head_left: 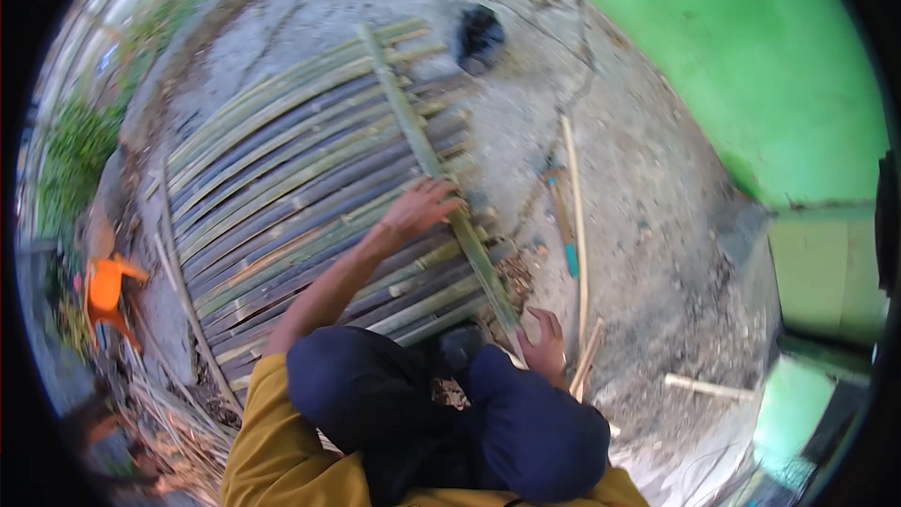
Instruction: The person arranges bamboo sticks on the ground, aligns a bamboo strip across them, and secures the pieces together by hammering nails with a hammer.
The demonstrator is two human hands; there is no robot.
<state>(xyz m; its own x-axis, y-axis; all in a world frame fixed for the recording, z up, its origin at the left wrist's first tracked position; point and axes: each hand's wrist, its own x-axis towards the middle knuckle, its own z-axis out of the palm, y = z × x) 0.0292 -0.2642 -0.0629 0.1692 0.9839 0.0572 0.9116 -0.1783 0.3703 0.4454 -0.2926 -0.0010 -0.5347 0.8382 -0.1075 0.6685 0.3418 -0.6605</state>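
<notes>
Knees in dark trousers [450, 394] nearest. Left hand [419, 207] lies flat, fingers spread, pressing the cross slat [441, 178] onto the bamboo panel [282, 178] on the ground. Right hand [544, 343] curls loosely at the slat's near end; grip unclear. Best kept pinned square across the strips. No containers visible; a teal-handled tool [566, 235] lies right.

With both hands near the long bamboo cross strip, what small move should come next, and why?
Probably press the cross strip flat with the left hand, which already rests on it where it crosses the bamboo slat panel. The right hand sits at the strip's near end, which reaches past the panel's edge, so that end seems free to shift.
</notes>
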